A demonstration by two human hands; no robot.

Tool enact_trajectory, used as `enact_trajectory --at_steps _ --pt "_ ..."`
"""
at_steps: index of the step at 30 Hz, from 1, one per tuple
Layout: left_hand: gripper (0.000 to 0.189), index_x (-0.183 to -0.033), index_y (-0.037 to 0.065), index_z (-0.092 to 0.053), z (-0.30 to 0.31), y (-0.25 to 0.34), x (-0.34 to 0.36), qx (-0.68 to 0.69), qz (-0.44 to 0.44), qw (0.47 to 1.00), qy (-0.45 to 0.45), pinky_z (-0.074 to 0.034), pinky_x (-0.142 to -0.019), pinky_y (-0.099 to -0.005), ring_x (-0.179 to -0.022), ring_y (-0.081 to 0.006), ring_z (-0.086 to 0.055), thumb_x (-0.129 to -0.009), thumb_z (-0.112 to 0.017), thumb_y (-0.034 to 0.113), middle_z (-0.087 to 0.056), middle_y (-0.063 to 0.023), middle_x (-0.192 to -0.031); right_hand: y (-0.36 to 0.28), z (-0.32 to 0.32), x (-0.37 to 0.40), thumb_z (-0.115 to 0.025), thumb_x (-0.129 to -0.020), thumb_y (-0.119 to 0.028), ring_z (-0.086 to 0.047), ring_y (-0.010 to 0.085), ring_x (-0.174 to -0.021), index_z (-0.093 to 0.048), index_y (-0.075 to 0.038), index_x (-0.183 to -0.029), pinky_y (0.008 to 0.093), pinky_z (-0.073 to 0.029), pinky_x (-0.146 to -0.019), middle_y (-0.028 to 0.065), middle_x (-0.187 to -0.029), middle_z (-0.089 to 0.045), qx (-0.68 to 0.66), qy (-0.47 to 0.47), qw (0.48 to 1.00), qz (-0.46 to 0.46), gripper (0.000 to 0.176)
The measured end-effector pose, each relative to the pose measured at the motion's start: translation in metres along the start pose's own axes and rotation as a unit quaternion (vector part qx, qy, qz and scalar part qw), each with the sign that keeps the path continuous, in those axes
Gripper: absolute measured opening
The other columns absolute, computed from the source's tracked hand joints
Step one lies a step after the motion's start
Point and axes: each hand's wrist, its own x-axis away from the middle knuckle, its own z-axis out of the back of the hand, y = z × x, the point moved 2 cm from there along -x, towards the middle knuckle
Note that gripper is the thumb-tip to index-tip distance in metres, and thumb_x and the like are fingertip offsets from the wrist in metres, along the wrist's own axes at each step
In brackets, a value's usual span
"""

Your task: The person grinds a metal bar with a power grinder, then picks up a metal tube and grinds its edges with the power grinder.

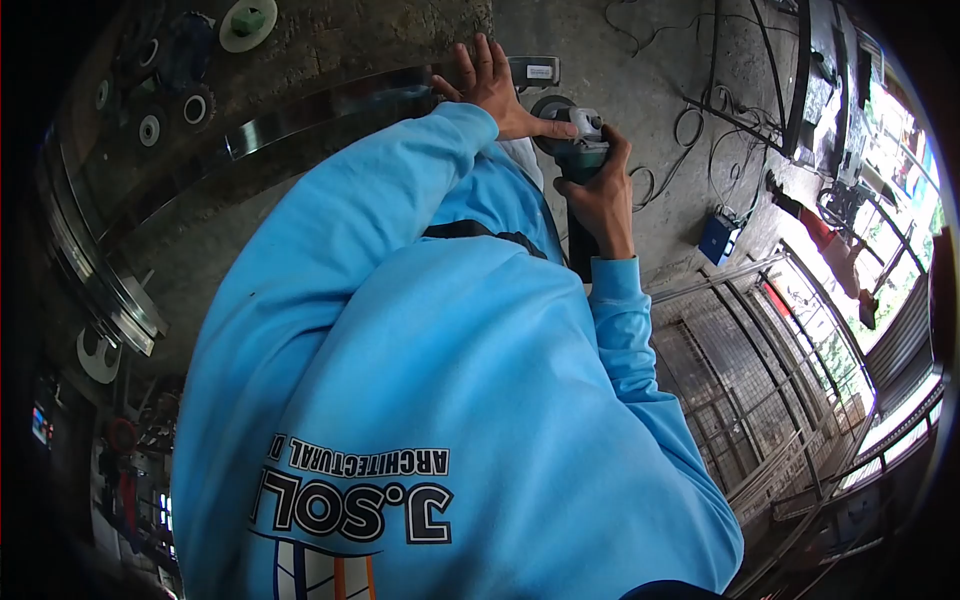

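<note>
Grey floor [665, 60], looping cables [677, 127], dark worktop [340, 38], grinder [584, 156] in right hand [606, 194]

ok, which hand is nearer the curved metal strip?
Left. The left hand has its fingers spread over the curved metal strip, thumb at the grinder's head; the right hand is off to the strip's right, gripping the grinder.

Your right hand [602, 195] wrapped its fingers around a grinder [583, 160]. Your left hand [490, 98] spread its fingers at a curved metal strip [350, 98], thumb at the grinder's head; a pale disc [240, 38] lay well left of those fingers.
</note>
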Motion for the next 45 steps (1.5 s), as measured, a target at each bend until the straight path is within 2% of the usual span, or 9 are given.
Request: enact_trajectory --at_steps 12,14,21,23,26,30,33,38,45 --pt "0.172 -0.167 0.006 0.007 -0.002 0.003 -0.009 0.028 -0.014 0.999 -0.017 0.000 -0.120 -0.0784 -0.159 -0.0436 0.016 -0.045 -0.061 0.106 0.012 -0.0210 -0.174 -0.007 -0.002 -0.014 -0.088 -0.066 -0.009 -0.070 0.0475 -0.111 -0.033 -0.007 -0.149 0.0493 -0.058 -0.098 0.0295 -0.129 -0.065 -0.050 0.006 0.999 -0.008 0.100" --pt "0.170 -0.167 0.006 0.005 -0.003 0.002 -0.008 0.031 -0.016 0.999 -0.017 -0.001 -0.120 -0.0785 -0.159 -0.0434 0.015 -0.046 -0.059 0.107 0.012 -0.0210 -0.174 -0.006 -0.002 -0.014 -0.088 -0.065 -0.009 -0.069 0.0465 -0.113 -0.034 -0.006 -0.149 0.0485 -0.056 -0.100 0.0287 -0.129 -0.064 -0.005 0.048 0.997 0.064 0.100" --pt "0.169 -0.167 0.006 0.006 -0.003 0.003 -0.006 0.025 -0.002 1.000 -0.008 -0.001 -0.120 -0.0782 -0.160 -0.0428 0.015 -0.048 -0.057 0.108 0.012 -0.0206 -0.174 -0.004 -0.004 -0.017 -0.089 -0.063 -0.008 -0.064 0.0437 -0.121 -0.035 -0.005 -0.149 0.0472 -0.053 -0.104 0.0272 -0.138 -0.058 -0.062 0.012 0.998 0.014 0.101" --pt "0.168 -0.167 0.006 0.006 -0.003 0.004 -0.006 0.018 -0.008 1.000 -0.015 -0.001 -0.120 -0.0780 -0.160 -0.0424 0.015 -0.048 -0.056 0.108 0.011 -0.0204 -0.174 0.000 -0.006 -0.017 -0.089 -0.063 -0.008 -0.064 0.0431 -0.123 -0.035 -0.005 -0.148 0.0478 -0.054 -0.103 0.0273 -0.140 -0.056 -0.048 0.034 0.996 0.063 0.101" --pt "0.168 -0.167 0.006 0.006 -0.001 0.006 -0.004 0.020 0.000 1.000 -0.013 -0.001 -0.120 -0.0779 -0.160 -0.0426 0.016 -0.048 -0.057 0.108 0.011 -0.0208 -0.174 0.000 -0.007 -0.017 -0.084 -0.067 -0.005 -0.069 0.0501 -0.108 -0.033 -0.007 -0.147 0.0520 -0.058 -0.093 0.0284 -0.132 -0.062 -0.018 0.055 0.996 0.074 0.096" --pt "0.169 -0.167 0.007 0.006 -0.001 0.005 -0.004 0.024 0.002 1.000 -0.010 -0.001 -0.120 -0.0777 -0.160 -0.0428 0.016 -0.048 -0.058 0.107 0.011 -0.0205 -0.174 0.000 -0.007 -0.017 -0.085 -0.066 -0.005 -0.069 0.0499 -0.109 -0.032 -0.008 -0.148 0.0514 -0.059 -0.094 0.0279 -0.132 -0.062 -0.023 0.057 0.995 0.078 0.097" --pt "0.169 -0.167 0.007 0.005 0.000 0.005 -0.006 0.014 -0.007 1.000 -0.018 -0.001 -0.120 -0.0776 -0.160 -0.0430 0.015 -0.047 -0.058 0.107 0.011 -0.0200 -0.174 -0.004 -0.004 -0.015 -0.090 -0.064 -0.010 -0.064 0.0450 -0.123 -0.034 -0.007 -0.149 0.0490 -0.054 -0.105 0.0288 -0.138 -0.058 -0.054 0.019 0.998 0.037 0.102" --pt "0.171 -0.167 0.007 0.005 0.001 0.008 -0.004 0.015 0.018 1.000 -0.008 -0.002 -0.121 -0.0773 -0.160 -0.0431 0.015 -0.044 -0.059 0.107 0.011 -0.0203 -0.174 0.000 -0.008 -0.016 -0.089 -0.066 -0.011 -0.071 0.0467 -0.111 -0.032 -0.008 -0.150 0.0480 -0.058 -0.098 0.0298 -0.128 -0.065 -0.054 0.021 0.998 -0.007 0.101" --pt "0.175 -0.167 0.005 0.006 0.013 0.001 -0.006 0.006 0.003 1.000 -0.026 -0.001 -0.120 -0.0783 -0.159 -0.0432 0.016 -0.042 -0.064 0.106 0.012 -0.0209 -0.174 -0.009 -0.002 -0.008 -0.089 -0.065 -0.011 -0.071 0.0472 -0.109 -0.032 -0.008 -0.149 0.0482 -0.059 -0.096 0.0299 -0.127 -0.066 -0.033 0.005 0.999 -0.017 0.100"
